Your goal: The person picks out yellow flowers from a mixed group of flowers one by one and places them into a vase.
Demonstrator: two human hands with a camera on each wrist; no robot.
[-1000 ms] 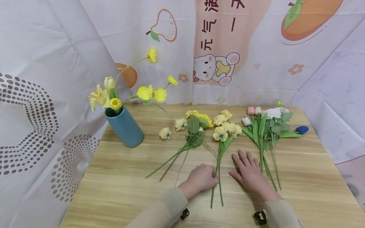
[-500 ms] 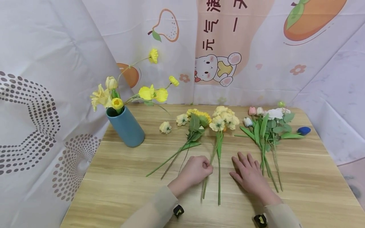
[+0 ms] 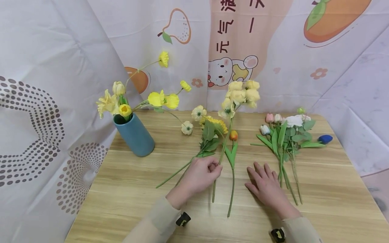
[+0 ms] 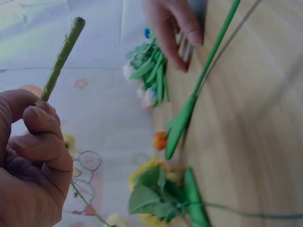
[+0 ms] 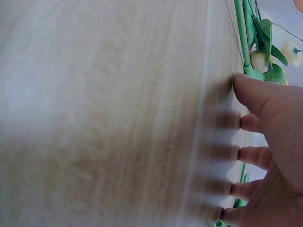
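Note:
In the head view my left hand (image 3: 199,175) pinches the stem of a pale yellow multi-bloom flower (image 3: 238,96), its blooms raised in front of the curtain. The left wrist view shows the cut stem end (image 4: 61,61) poking out above the curled fingers. My right hand (image 3: 268,189) rests on the wood with fingers spread, holding nothing. Between the hands lies an orange tulip (image 3: 233,135) with green leaves. Left of it, a sunflower (image 3: 217,124) and leafy stems (image 3: 209,133) lie partly behind my left hand.
A blue vase (image 3: 133,135) with yellow flowers leans at the left of the table (image 3: 121,195). At the right lie white and pink blooms (image 3: 293,120) with green stems and a blue tulip (image 3: 325,139). Black straps (image 3: 183,219) sit by the wrists.
My left hand has moved left and up, lifting the pale yellow flower off the table. The orange tulip beneath has come into view. My right hand has stayed in place.

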